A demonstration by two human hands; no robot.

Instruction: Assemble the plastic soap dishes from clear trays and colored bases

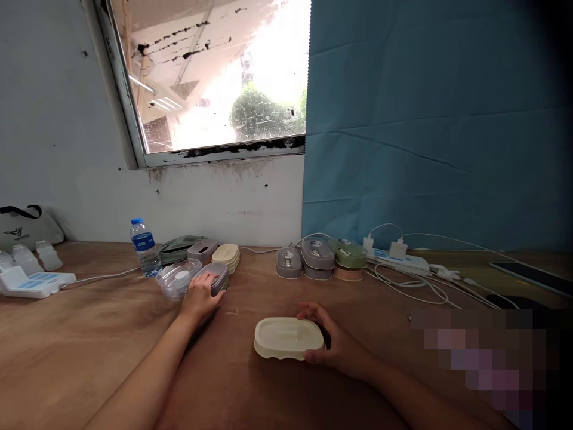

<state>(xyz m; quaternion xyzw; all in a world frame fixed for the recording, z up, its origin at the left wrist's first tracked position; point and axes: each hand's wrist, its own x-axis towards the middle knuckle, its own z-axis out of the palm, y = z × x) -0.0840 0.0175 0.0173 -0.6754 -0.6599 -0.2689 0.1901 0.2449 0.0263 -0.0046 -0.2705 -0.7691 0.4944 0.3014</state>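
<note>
A cream oval lunch box lid [289, 335] sits low over the table in front of me, and my right hand [336, 343] grips its right end, thumb in front and fingers behind. Farther off to the left, my left hand [201, 295] has its thumb and fingers round the near side of a grey oval lunch box part [218, 278]. Just left of that hand stand clear plastic containers [176, 279]. Behind it are a stack of cream oval lids [226, 255] and a mauve piece with a slot [202, 249].
Closed lunch boxes in grey [289, 263] and green [351, 254] stand at the back. A water bottle [145, 248] is at the left. A power strip [398, 260] with looping white cables [416, 289] and a phone [532, 276] lie at the right.
</note>
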